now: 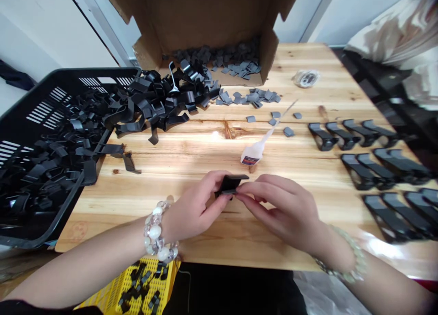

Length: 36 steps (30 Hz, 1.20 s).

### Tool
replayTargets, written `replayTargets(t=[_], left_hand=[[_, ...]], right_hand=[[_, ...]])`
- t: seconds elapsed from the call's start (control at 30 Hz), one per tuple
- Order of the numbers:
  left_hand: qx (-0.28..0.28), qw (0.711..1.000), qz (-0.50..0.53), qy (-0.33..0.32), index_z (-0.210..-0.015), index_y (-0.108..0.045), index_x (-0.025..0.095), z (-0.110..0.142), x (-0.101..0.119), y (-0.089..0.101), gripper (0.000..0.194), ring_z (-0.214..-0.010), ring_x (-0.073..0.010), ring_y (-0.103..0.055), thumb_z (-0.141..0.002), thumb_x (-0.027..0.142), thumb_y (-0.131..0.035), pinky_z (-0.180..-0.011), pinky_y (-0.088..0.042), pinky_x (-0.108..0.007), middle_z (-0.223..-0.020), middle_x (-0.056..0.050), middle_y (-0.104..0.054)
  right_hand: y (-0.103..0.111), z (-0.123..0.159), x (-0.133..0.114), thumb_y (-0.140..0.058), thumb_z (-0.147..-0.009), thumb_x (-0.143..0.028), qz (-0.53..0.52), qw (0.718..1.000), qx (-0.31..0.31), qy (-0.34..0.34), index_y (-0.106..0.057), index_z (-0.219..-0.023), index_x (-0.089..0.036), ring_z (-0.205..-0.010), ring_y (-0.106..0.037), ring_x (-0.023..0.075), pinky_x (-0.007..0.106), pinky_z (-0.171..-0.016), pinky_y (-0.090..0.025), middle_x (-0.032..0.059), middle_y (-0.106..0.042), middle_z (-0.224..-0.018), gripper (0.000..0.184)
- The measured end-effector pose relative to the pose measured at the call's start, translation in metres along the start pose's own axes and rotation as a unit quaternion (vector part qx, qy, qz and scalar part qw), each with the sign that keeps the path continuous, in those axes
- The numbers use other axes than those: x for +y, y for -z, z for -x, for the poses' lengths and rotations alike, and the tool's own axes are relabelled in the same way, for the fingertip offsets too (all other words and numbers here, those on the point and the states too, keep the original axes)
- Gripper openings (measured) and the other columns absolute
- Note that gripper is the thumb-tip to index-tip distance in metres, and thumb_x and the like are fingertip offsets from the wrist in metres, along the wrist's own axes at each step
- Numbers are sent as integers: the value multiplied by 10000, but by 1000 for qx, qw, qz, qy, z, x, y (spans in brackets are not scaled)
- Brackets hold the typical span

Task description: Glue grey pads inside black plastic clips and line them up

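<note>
Pinching a black clip [230,185] — left hand [195,210], right hand [277,210], nearly closed

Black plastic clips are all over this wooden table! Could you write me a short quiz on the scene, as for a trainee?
1. Which wrist wears the bracelet of large clear and white beads?
2. True or false: the left hand and the right hand both touch the same black plastic clip.
3. What lies between the hands and the small grey pads?
A. A white nozzled bottle
B. A hammer
C. A stapler

Key: 1. Left; 2. True; 3. A
</note>
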State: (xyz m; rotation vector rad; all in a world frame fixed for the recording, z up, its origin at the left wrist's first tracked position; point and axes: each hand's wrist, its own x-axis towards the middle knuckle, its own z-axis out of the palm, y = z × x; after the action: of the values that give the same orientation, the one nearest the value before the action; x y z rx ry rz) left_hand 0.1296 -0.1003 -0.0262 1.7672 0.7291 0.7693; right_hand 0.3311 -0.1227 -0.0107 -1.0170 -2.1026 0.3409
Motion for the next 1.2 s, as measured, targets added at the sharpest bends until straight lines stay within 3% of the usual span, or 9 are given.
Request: replayTargets(t=[0.1,0.33,0.47,0.63,0.73,0.83,0.93,1.03,1.2], left_hand=[[5,999,-29,-37,-1277,-399,256,2,-2,1,417,-1087,-140,-579,-905,79,-467,-961,-455,-253,-1194,-39,-582],[-2,998,-57,-28,-1263,-407,262,3,0,5,396,-1052,-139,-583,-908,98,-469,-918,-467,-243,-1153,-33,-585],[-17,995,-91,-28,-1211,-456,235,1,2,7,319,-999,-145,-596,-914,118,-470,-881,-477,-250,-1073,-34,-611],[-31,998,-51,2,-1235,-455,225,0,4,4,323,-1043,-166,-585,-923,144,-472,-913,-473,-275,-1142,-54,-609],[-57,995,49,73,-1270,-430,215,-2,5,1,322,-1065,-163,-577,-949,188,-444,-905,-485,-268,-1205,-72,-592],[-62,983,134,113,-1258,-436,200,-3,7,0,293,-986,-134,-596,-967,221,-418,-891,-490,-258,-1125,-64,-615],[-55,976,161,139,-1228,-445,166,-5,9,0,266,-908,-123,-613,-973,231,-405,-887,-489,-267,-976,-49,-628],[-43,967,185,169,-1207,-439,143,-6,11,2,259,-906,-139,-631,-971,245,-413,-884,-505,-296,-944,-59,-633],[-60,941,245,227,-1206,-439,163,-8,7,3,265,-943,-154,-648,-963,272,-436,-883,-537,-331,-968,-70,-651]], right_hand=[[-1,2,1,-625,-813,-71,12,999,-3,31,-593,-977,-190,-662,-548,107,237,-595,-437,15,-620,-770,205],[2,3,3,-626,-787,-24,11,997,-8,81,-603,-974,-146,-719,-560,124,264,-618,-446,54,-652,-862,224],[0,4,4,-627,-791,-40,6,997,-16,78,-592,-996,-144,-742,-565,131,269,-638,-458,51,-645,-863,233],[-4,3,4,-637,-797,-73,5,998,-5,56,-585,-1037,-154,-725,-557,120,260,-651,-472,29,-613,-817,258],[-4,2,1,-624,-801,-66,-26,999,16,14,-590,-999,-162,-758,-571,113,239,-662,-495,38,-594,-860,223],[-3,0,-2,-604,-813,-77,-101,990,59,-81,-591,-944,-184,-826,-598,127,234,-645,-520,51,-583,-930,169],[-1,-3,-3,-556,-864,-121,-251,939,95,-216,-573,-980,-222,-751,-624,124,224,-530,-522,32,-608,-900,155],[2,-7,-1,-559,-875,-156,-347,882,113,-297,-583,-1014,-232,-667,-624,113,218,-477,-514,20,-640,-877,161],[4,-12,6,-652,-823,-207,-322,879,88,-340,-639,-893,-210,-714,-606,103,206,-553,-501,23,-660,-882,71]])
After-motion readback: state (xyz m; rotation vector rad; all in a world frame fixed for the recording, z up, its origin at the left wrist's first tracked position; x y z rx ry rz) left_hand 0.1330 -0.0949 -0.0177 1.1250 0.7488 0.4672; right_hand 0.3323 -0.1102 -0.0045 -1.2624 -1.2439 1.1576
